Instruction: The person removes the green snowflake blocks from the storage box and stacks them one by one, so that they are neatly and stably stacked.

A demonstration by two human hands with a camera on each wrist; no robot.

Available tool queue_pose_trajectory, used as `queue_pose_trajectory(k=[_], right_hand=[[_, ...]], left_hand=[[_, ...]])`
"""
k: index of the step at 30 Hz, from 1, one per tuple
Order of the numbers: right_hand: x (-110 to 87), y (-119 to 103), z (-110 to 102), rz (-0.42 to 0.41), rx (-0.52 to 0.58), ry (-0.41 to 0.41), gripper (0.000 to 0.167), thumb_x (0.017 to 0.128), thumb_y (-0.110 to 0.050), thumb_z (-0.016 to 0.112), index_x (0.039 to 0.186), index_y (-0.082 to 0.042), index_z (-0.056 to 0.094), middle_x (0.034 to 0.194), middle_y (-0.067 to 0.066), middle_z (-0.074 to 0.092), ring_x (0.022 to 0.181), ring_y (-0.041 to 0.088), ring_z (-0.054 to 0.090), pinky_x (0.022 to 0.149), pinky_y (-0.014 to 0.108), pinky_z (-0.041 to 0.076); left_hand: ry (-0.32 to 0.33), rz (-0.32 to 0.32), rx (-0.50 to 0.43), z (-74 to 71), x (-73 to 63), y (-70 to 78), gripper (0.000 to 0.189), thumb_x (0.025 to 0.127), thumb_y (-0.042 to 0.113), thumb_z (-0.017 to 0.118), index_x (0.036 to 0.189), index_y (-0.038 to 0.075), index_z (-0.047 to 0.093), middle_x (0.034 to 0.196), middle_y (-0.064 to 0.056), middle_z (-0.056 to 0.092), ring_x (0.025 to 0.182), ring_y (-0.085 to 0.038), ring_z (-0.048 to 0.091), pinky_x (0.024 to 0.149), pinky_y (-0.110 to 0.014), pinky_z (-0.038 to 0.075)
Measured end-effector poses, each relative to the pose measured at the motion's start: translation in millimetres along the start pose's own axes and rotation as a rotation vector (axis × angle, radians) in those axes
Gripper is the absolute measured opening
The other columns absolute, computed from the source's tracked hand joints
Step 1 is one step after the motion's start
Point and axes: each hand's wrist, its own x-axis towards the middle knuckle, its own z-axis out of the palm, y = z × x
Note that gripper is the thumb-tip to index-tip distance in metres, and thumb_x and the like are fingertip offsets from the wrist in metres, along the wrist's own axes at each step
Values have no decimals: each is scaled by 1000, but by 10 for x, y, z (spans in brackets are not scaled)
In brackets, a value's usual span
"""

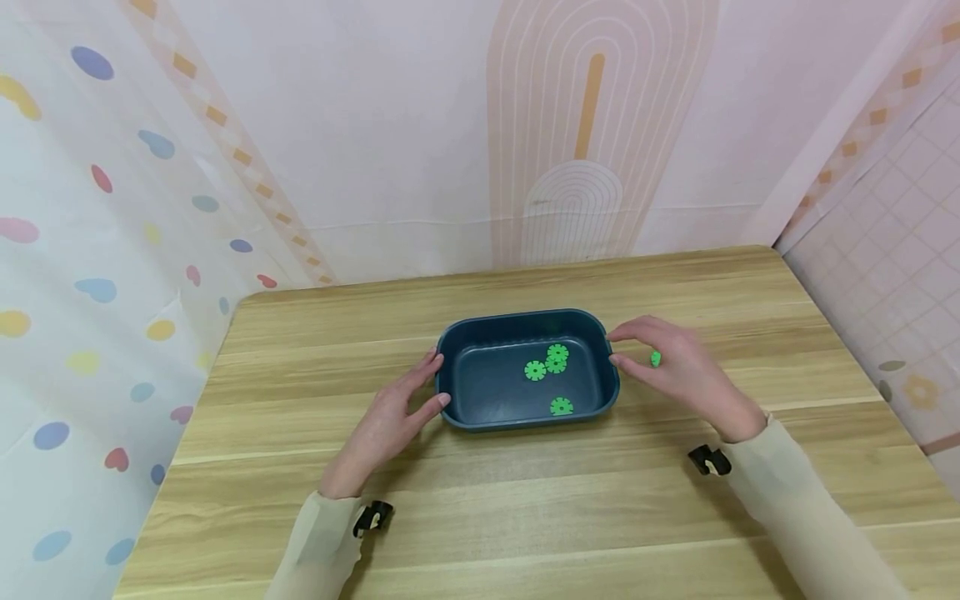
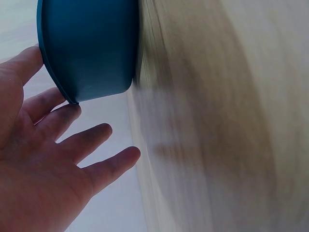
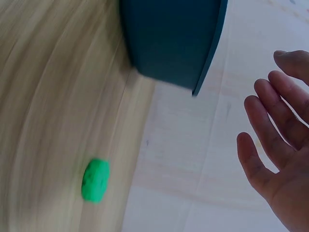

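Blue tray (image 1: 487, 383) on the tabletop (image 1: 525, 517), head view: green notched discs (image 1: 535, 371) inside, left hand (image 1: 386, 417) and right hand (image 1: 678, 362) at opposite ends. Left wrist: spread fingers touch it. Right wrist: loose fingers stand clear; matched, level contact should steady it.

Table (image 1: 510, 508): wood or wood-look laminate, streaky long grain, smooth, soft sheen with faint reflections. Bin (image 1: 487, 385): looks plastic, smooth, outer walls mostly matt, dull sheen on inner floor. Notched green discs (image 1: 530, 371) inside: plastic-looking, flat. Green piece (image 3: 95, 180) on table: matt, surface bumpy, slightly blurred. From where I stand, backdrop (image 1: 405, 125) looks like thin printed cloth, matt, lightly creased. Sleeves (image 1: 798, 492): soft matt cloth.
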Motion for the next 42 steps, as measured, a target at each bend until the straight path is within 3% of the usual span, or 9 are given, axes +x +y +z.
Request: queue_pose_trajectory(k=[6, 13, 25, 42], right_hand=[[76, -75, 119, 15, 26, -66, 25, 93, -12, 79, 117, -7, 75, 118, 9, 74, 111, 31, 69, 95, 53, 56], [169, -132, 251, -26, 39, -113, 25, 93, -15, 79, 116, -7, 75, 117, 6, 73, 109, 26, 69, 93, 48, 57], [359, -192, 415, -9, 83, -283, 28, 95, -18, 78, 120, -6, 74, 120, 7, 71, 111, 28, 67, 94, 45, 57], [587, -190, 594, 13, 45, -461, 37, 97, -22, 76, 130, -5, 70, 129, 8, 67, 120, 29, 64, 101, 44, 55]], left_hand=[[-3, -3, 1, 2, 0, -9, 63, 106, 34, 62, 160, 11, 39, 168, -6, 29, 150, -32, 35, 119, -55, 33], [-5, -6, 6, -1, 1, -11, 63, 106, 33, 62, 160, 10, 39, 168, -7, 30, 150, -32, 35, 119, -55, 33], [-5, -15, 4, -6, -1, -14, 64, 106, 35, 62, 161, 12, 39, 168, -4, 29, 151, -32, 35, 120, -55, 32], [-1, -5, 5, -9, 4, 11, 62, 106, 31, 63, 160, 10, 40, 168, -7, 30, 150, -33, 35, 120, -56, 32]])
